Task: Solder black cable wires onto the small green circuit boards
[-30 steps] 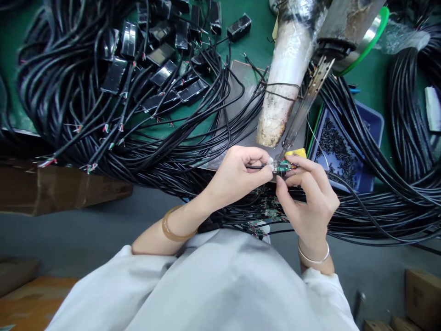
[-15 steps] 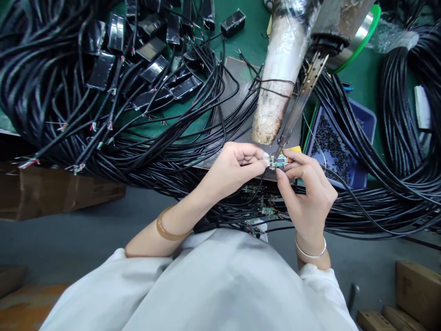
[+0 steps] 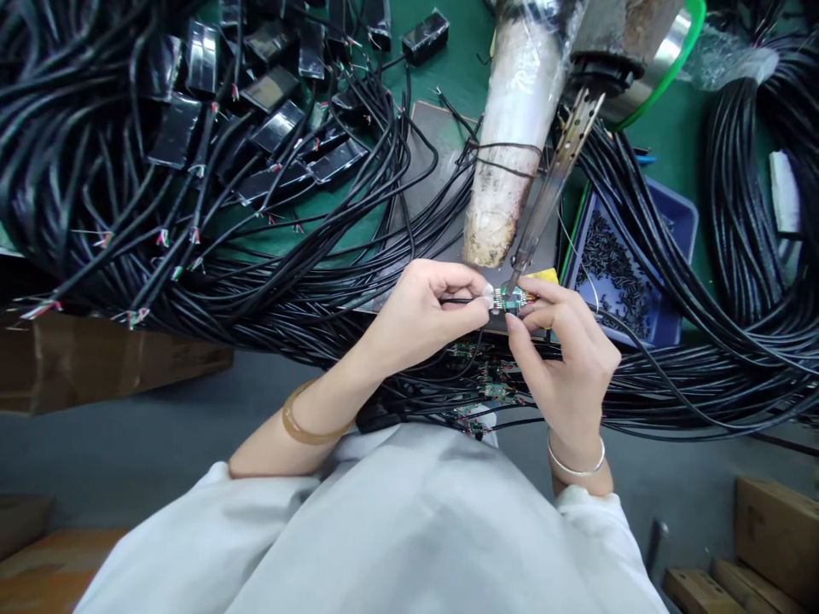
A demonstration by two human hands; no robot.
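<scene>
a: closest to us, the pale top point(image 3: 384, 529), then a tan band point(image 3: 298, 422) on the l forearm and a silver bangle point(image 3: 572, 471) at the r wrist. hands?

b: both in, near each other! l hand point(image 3: 415, 320) has a narrow pinch on a black cable point(image 3: 455, 300); r hand point(image 3: 572, 350) grips a small green circuit board point(image 3: 514, 298), thumb below, fingers above.

a: and the board's btwn the fingertips, at the near end of the grey plate point(image 3: 441, 153)!

b: yep, w/ the soldering iron point(image 3: 543, 200) angled down, tip right at it. touching? can't tell from here. yellow piece point(image 3: 547, 275) just behind the r fingers.

a: more small boards point(image 3: 496, 390) among the cables, nearer the body than the hands.

b: further out, r side: blue bin point(image 3: 686, 222) of tiny dark bits, partly under a cable bundle point(image 3: 630, 196). wrapped tube point(image 3: 505, 128) slants down beside the iron.

a: far l, black-wrapped blocks point(image 3: 176, 132) piled w/ cables on the green surface point(image 3: 470, 77); far r, a big cable coil point(image 3: 735, 196)!
</scene>
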